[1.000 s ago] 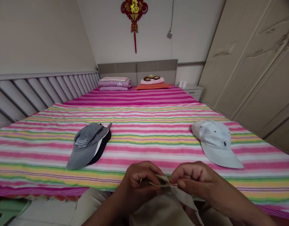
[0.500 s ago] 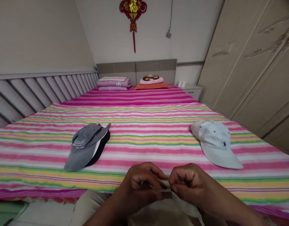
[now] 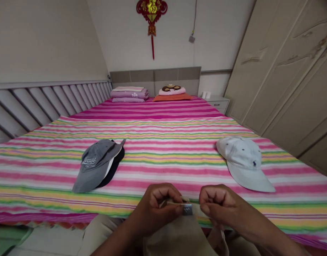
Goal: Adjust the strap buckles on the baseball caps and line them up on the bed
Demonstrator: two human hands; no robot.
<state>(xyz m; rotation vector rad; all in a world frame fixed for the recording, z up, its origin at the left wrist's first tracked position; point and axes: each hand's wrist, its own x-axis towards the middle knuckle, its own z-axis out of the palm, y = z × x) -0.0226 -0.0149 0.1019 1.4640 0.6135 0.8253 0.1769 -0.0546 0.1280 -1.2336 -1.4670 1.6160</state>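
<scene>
Here, beige fabric strap [image 3: 175, 203] with metal buckle [image 3: 187, 209]; left hand [image 3: 155, 208] pinching strap, right hand [image 3: 219, 208] curled, grip unclear.

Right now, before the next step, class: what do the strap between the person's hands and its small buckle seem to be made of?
The beige strap looks like woven cloth, probably cotton, with a matte finish and a soft bend. The buckle looks like metal, with a dull silvery sheen; it is too small to tell which metal.
</scene>
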